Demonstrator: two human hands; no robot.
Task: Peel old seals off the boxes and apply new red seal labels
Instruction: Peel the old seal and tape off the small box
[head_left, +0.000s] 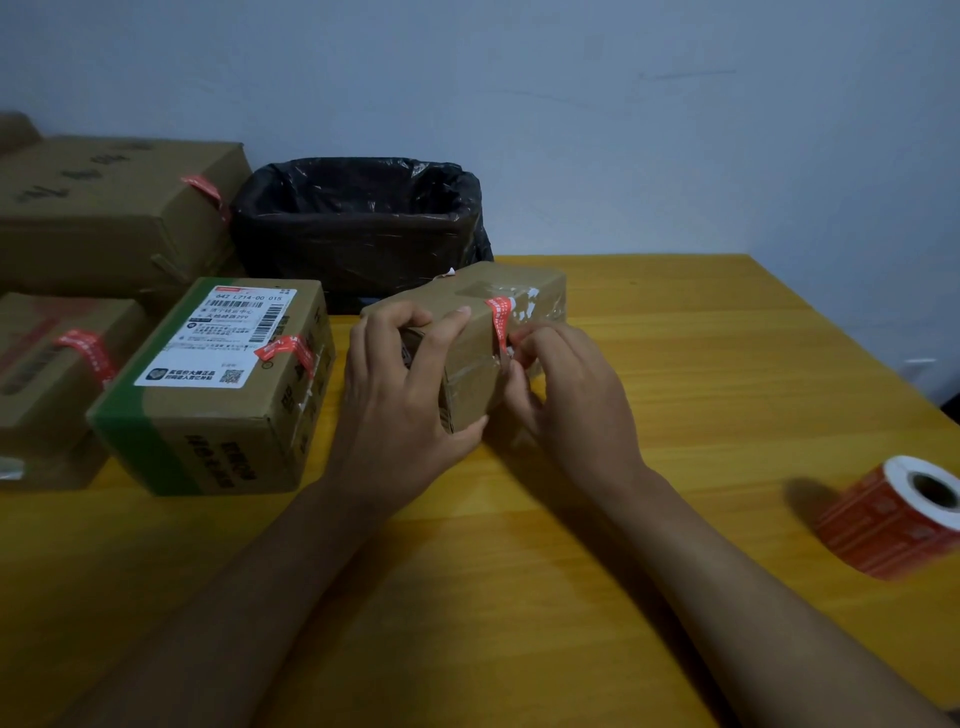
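A small brown cardboard box (478, 332) wrapped in clear tape lies on the yellow table (701, 364) at the centre. A red seal label (500, 318) runs over its top edge and down its near side. My left hand (400, 384) grips the box's left end, fingers curled over the top and thumb under the front. My right hand (566, 384) pinches the lower end of the red seal against the box's side. A roll of red seal labels (893, 519) lies on its side at the table's right edge.
A bin lined with a black bag (358, 218) stands behind the box. To the left sit three more cardboard boxes with red seals: one with a white shipping label (218, 384), one at the far left (52, 374) and a large one behind (114, 208).
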